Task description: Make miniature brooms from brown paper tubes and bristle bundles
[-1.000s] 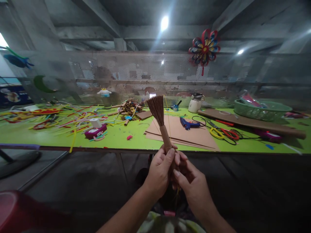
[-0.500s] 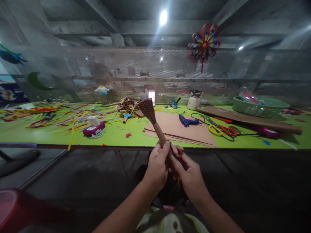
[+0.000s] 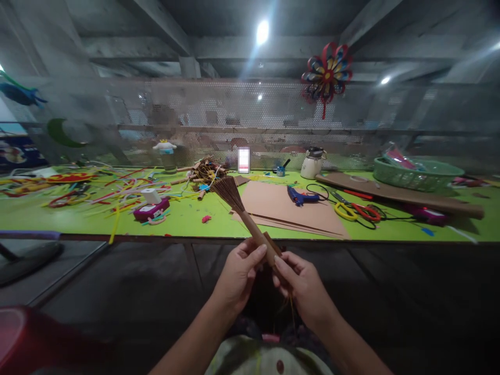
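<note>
A small brown paper broom (image 3: 250,224), its thin bristles fanned out to the upper left, is tilted between my hands just past the table's front edge. My left hand (image 3: 240,271) grips the rolled handle with the thumb on top. Lower down the handle, my right hand (image 3: 300,281) pinches it between thumb and fingers. A second brown strip or roll (image 3: 272,243) lies along the handle's right side; its lower part is hidden by my fingers. Thin yellowish strands hang below my right hand. Brown paper sheets (image 3: 289,205) lie on the table beyond my hands.
On the green table (image 3: 187,221) lie a blue glue gun (image 3: 302,196), yellow-handled scissors (image 3: 346,211) and red-handled scissors (image 3: 369,212). A heap of brown rolls (image 3: 207,169) and colourful strips cover the left. A green basket (image 3: 420,174) and white jug (image 3: 312,162) stand at the right.
The broom has come lower and leans further left. My left hand has shifted left and loosened its wrap, and the second brown piece beside the handle now shows.
</note>
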`<state>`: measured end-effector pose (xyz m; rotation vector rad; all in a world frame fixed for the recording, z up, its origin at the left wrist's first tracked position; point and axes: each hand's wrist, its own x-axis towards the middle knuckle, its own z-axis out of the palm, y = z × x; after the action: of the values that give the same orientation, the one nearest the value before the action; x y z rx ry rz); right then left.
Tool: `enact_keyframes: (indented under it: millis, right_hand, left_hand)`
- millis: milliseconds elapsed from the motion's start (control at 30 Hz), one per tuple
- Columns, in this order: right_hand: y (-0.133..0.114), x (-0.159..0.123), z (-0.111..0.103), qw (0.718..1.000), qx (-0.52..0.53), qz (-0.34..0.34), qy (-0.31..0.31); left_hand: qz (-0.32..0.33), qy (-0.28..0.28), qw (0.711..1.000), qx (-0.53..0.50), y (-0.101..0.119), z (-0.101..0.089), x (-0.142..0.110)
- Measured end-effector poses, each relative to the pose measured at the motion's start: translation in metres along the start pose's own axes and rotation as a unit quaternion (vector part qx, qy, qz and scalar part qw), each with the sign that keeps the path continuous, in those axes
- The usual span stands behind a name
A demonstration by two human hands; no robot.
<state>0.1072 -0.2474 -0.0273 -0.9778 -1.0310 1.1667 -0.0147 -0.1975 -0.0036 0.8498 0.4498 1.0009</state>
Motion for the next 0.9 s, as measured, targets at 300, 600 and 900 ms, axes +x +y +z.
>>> enact_keyframes:
  millis: [300,600,900]
  right_hand:
    - [0.001,-0.001,0.000,1.000,-0.010,0.002,-0.002]
    - [0.008,-0.009,0.001,0.993,-0.109,0.038,-0.040]
    - [0.017,-0.023,-0.010,0.994,-0.006,0.092,-0.056]
  left_hand:
    - [0.005,-0.008,1.000,0.009,-0.007,0.001,0.001]
    - [0.027,0.089,0.996,-0.005,-0.003,0.001,0.009]
    - [0.043,0.109,0.993,-0.014,0.000,-0.001,0.019]
